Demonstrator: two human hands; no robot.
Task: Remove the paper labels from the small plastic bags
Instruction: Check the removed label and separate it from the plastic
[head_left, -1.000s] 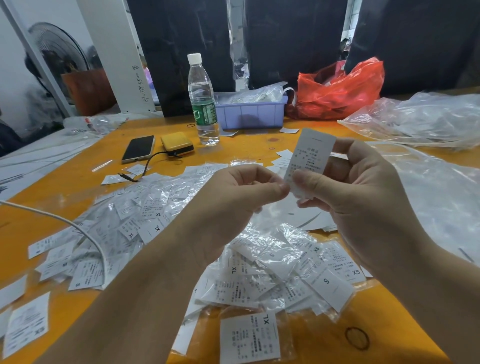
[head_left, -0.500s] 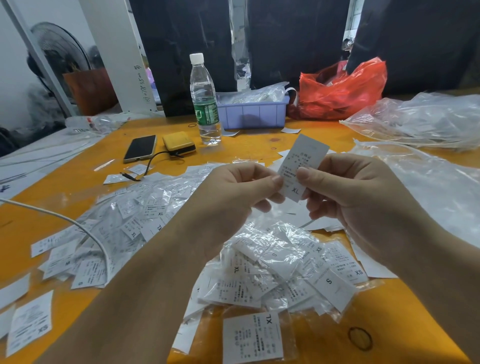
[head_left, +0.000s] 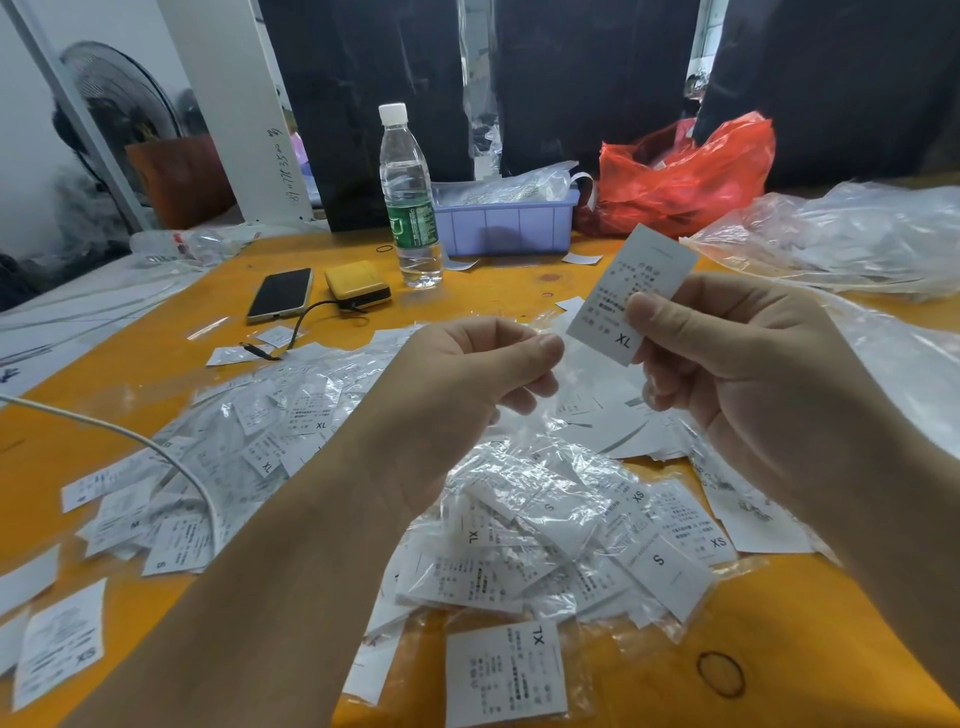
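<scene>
Pulled apart now, my hands: right hand (head_left: 727, 374) pinches the XL label (head_left: 631, 291).
Left hand (head_left: 467, 374) pinches a clear bag (head_left: 545, 325); lilac bin (head_left: 506, 226) holds bags.

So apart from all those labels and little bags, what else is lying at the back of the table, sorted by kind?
Water bottle: 1
Phone: 1
Yellow power bank: 1
Purple tray: 1
Red plastic bag: 1
Total: 5
</scene>
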